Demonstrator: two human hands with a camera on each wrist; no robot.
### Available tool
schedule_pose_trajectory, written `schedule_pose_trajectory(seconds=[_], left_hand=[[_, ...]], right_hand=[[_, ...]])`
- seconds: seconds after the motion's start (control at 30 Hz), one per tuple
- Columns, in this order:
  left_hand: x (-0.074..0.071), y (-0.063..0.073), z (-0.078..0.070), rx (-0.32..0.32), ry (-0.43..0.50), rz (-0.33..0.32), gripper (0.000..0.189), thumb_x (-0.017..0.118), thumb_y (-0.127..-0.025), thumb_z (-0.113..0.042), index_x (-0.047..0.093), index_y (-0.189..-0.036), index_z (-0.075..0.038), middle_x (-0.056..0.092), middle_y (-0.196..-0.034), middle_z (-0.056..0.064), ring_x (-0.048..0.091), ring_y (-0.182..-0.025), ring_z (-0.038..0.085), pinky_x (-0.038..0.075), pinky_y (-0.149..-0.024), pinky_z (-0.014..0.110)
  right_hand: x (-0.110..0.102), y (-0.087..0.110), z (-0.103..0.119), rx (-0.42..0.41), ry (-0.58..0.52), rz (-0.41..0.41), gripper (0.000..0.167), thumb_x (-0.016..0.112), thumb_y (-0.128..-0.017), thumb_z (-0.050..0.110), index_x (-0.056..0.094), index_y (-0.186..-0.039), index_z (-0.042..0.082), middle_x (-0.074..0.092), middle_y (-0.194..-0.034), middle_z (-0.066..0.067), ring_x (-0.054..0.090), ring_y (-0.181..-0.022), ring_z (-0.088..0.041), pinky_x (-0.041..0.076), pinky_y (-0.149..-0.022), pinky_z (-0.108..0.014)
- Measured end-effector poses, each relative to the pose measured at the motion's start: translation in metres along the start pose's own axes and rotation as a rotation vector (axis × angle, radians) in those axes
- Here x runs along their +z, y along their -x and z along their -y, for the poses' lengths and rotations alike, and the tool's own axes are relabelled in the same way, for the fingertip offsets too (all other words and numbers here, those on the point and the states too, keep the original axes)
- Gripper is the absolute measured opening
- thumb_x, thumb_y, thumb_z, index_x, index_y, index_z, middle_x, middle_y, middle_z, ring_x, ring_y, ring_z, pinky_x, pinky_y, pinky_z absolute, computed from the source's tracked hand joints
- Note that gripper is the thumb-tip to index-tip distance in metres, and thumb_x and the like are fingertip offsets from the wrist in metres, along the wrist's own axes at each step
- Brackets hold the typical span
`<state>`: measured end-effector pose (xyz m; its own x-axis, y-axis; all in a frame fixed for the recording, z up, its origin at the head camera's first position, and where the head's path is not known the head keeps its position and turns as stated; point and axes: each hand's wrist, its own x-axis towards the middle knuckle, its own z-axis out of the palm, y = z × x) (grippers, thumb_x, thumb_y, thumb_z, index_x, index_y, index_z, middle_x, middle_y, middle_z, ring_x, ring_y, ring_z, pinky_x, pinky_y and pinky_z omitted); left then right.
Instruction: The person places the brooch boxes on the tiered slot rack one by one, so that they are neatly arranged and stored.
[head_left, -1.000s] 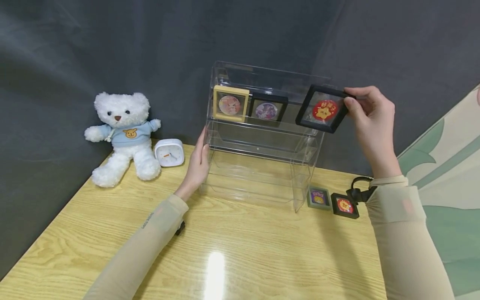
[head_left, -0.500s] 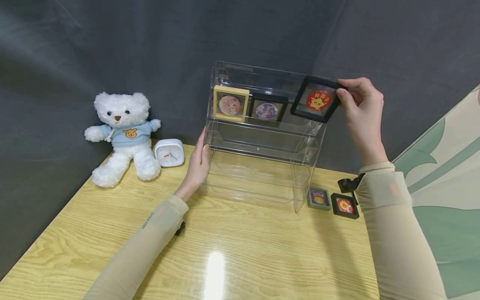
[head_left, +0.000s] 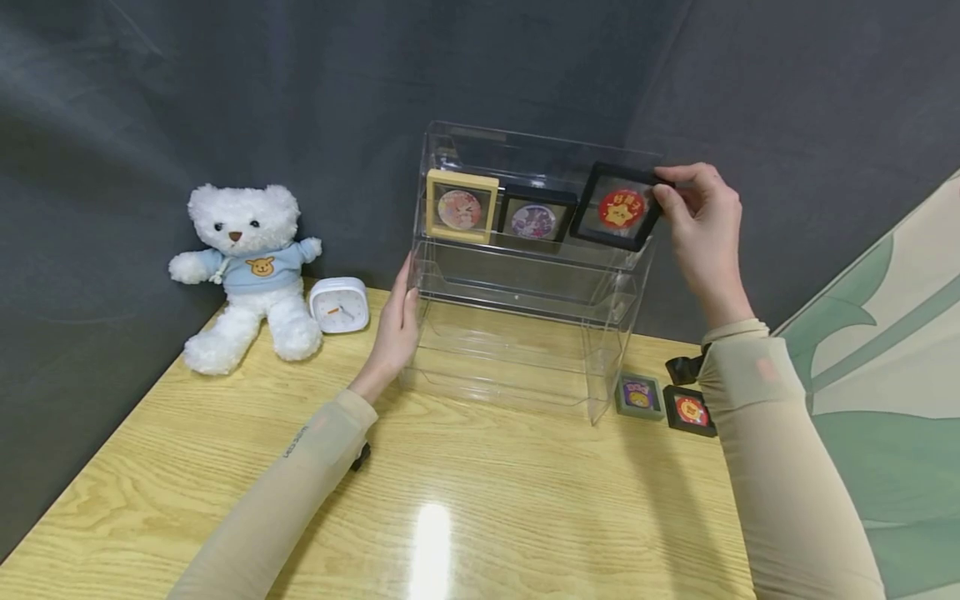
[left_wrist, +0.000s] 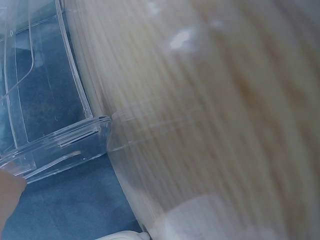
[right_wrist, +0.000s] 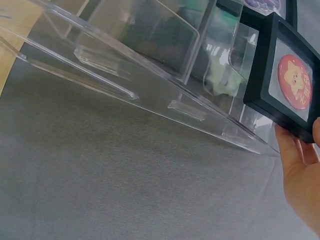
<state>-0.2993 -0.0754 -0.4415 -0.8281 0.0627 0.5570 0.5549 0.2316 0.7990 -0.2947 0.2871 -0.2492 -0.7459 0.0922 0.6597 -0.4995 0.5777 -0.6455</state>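
My right hand (head_left: 703, 229) pinches the upper right corner of a black display frame (head_left: 588, 200) between thumb and fingers. A red round badge (head_left: 622, 208) with a yellow star shows inside it. The frame is tilted, at the right end of the top tier of a clear acrylic display rack (head_left: 517, 321). In the right wrist view, the black frame (right_wrist: 262, 75) overlaps the rack's edge. A yellow frame (head_left: 441, 236) and a smaller black frame (head_left: 528, 193) stand on the same tier. My left hand (head_left: 393, 333) rests against the rack's left side, fingers straight.
On the wooden table (head_left: 510, 508), a green frame (head_left: 624, 408) and another black frame (head_left: 678, 422) lie right of the rack. A white teddy bear (head_left: 258, 275) and a white clock (head_left: 339, 306) are at the left. A dark curtain (head_left: 360, 75) hangs behind.
My right hand has moved left with the black frame, bringing it from beyond the rack's right end close beside the smaller black frame. The left hand has stayed at the rack's side.
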Motion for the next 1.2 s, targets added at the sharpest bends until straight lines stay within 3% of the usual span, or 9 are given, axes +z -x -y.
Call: schedule_pose_trajectory(seconds=[0.27, 0.57, 1.2], left_hand=[[0.000, 0.000, 0.001, 0.011, 0.006, -0.002, 0.054, 0.028, -0.117, -0.007, 0.018, -0.171, -0.002, 0.022, -0.176, 0.014, 0.024, -0.160, 0.030, 0.020, -0.131, 0.039], [0.000, 0.000, 0.001, 0.005, -0.001, 0.005, 0.055, 0.028, -0.117, -0.008, 0.016, -0.171, -0.003, 0.021, -0.176, 0.014, 0.024, -0.160, 0.028, 0.020, -0.131, 0.037], [0.000, 0.001, 0.000, 0.019, -0.002, -0.002, 0.055, 0.028, -0.118, -0.008, 0.016, -0.171, -0.003, 0.020, -0.177, 0.013, 0.022, -0.161, 0.028, 0.019, -0.131, 0.039]], right_hand=[[0.004, 0.002, -0.001, 0.025, 0.052, 0.017, 0.026, 0.065, -0.107, 0.010, 0.072, -0.129, 0.000, 0.064, -0.122, 0.004, 0.067, -0.099, -0.002, 0.055, -0.089, -0.015], [0.000, -0.005, 0.006, 0.026, 0.007, -0.039, 0.027, 0.064, -0.106, 0.015, 0.074, -0.129, 0.004, 0.060, -0.113, 0.015, 0.070, -0.101, -0.008, 0.056, -0.092, -0.018], [0.004, -0.015, 0.002, -0.036, 0.057, -0.066, 0.024, 0.066, -0.105, 0.013, 0.074, -0.124, 0.001, 0.063, -0.114, 0.014, 0.066, -0.104, -0.009, 0.055, -0.100, -0.023]])
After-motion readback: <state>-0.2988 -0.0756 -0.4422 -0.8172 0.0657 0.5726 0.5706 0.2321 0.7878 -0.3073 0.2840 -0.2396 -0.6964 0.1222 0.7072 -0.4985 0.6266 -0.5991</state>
